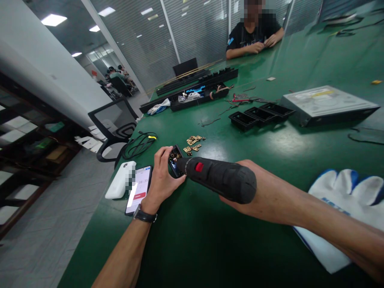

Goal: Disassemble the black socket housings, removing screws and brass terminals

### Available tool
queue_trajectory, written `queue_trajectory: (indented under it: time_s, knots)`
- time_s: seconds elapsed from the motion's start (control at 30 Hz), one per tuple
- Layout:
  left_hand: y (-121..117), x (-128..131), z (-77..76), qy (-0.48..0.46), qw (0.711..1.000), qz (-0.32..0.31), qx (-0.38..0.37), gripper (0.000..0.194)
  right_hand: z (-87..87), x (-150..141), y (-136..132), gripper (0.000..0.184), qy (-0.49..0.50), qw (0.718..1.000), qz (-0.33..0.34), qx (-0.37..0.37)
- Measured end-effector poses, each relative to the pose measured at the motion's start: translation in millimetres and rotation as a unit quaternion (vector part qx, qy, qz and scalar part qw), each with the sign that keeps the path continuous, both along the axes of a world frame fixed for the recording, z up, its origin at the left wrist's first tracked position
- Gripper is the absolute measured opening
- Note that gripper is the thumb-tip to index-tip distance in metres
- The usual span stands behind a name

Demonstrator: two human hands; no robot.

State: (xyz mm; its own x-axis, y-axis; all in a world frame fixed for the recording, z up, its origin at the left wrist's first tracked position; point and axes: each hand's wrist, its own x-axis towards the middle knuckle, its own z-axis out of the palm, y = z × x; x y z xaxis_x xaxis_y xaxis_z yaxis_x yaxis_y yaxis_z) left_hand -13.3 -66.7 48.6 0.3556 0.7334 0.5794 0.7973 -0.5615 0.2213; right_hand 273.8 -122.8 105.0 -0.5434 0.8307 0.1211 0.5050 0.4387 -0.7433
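My right hand (265,190) is closed around a black power screwdriver (220,176) with a red switch, seen from behind. The tool's nose points left into a small black open box (177,171) on the green table; its bit is hidden. My left hand (162,176) grips this box by its side, thumb at the near edge and fingers at the far edge. Brass-coloured bits show inside the box, too small to make out. Just beyond it lies a loose pile of small brass hinges (193,144).
Left of the box lie a phone (139,190) with a timer, a white case-like object (120,180) and a coiled black cable (139,146). Black trays (261,114) and a metal drive box (330,104) stand farther right, with white gloves (333,200) nearer. A person (255,34) sits opposite.
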Motion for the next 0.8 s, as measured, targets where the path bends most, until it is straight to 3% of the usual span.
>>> queue_trajectory:
  time_s: [0.27, 0.5, 0.8]
  knots:
    - [-0.3, 0.0, -0.2, -0.004, 1.0, 0.003, 0.0, 0.095, 2.8, -2.5, -1.5, 0.01, 0.054, 0.999, 0.004, 0.006]
    - [-0.6, -1.1, -0.3, -0.002, 1.0, 0.003, -0.003, 0.095, 2.4, -1.0, -3.0, 0.011, -0.014, 1.0, -0.018, -0.02]
    - [-1.3, -5.7, 3.1, 0.019, 0.999, 0.006, -0.029, 0.09, 22.5, 7.1, -5.1, 0.01, -0.077, 0.997, -0.017, 0.005]
